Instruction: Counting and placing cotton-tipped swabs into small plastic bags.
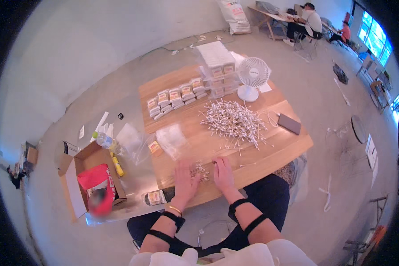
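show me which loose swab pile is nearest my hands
The small pile between your left hand and right hand; the much larger pile lies farther back, by the white fan.

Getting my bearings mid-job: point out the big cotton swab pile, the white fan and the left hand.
Big cotton swab pile (233, 119): head view, middle of the heap.
White fan (254, 72): head view, centre of the grille.
Left hand (186, 179): head view, back of the hand.

The rectangular wooden table (279, 148) is honey-brown with faint streaky grain. At 2 o'clock, a loose heap of thin white cotton swabs (234, 122), kinda matching the round white plastic fan (252, 74) at 1. Small boxy white packs (174, 96) at 11 have orange-and-white labels. That crumpled, soft-looking bag (94, 174) at 8 is bright red.
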Demonstrator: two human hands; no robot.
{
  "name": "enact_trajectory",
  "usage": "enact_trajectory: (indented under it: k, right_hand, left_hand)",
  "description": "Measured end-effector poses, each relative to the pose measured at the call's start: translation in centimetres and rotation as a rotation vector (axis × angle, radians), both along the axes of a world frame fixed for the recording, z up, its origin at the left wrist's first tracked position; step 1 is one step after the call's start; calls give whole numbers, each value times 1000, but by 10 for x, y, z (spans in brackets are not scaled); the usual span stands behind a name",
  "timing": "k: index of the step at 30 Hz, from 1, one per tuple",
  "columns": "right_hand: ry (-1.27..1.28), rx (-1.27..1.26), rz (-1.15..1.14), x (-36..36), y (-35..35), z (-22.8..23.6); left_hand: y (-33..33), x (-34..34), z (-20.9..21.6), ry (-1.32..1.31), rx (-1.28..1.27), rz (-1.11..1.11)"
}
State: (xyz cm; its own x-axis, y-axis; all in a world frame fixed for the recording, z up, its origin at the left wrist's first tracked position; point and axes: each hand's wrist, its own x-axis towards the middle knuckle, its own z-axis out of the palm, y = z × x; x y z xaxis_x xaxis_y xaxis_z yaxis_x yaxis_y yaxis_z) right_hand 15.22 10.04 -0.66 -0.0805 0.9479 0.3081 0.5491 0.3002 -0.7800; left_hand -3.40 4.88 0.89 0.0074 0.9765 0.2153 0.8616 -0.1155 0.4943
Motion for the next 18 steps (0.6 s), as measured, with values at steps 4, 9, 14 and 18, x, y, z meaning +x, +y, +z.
enact_trajectory:
  k: [4, 9, 14, 18]
  right_hand:
    - [133, -54, 92, -5, 6, 6]
    - [223, -135, 275, -42, 26, -1]
    - [375, -124, 373, -62, 18, -5]
    - [352, -111, 219, -38, 6, -16]
  left_hand:
    - [-5, -10, -20, -310, 122, 160]
    - [7, 7, -19, -415, 32, 76]
    - [14, 16, -13, -699, 40, 21]
    - [-3, 14, -14, -697, 103, 37]
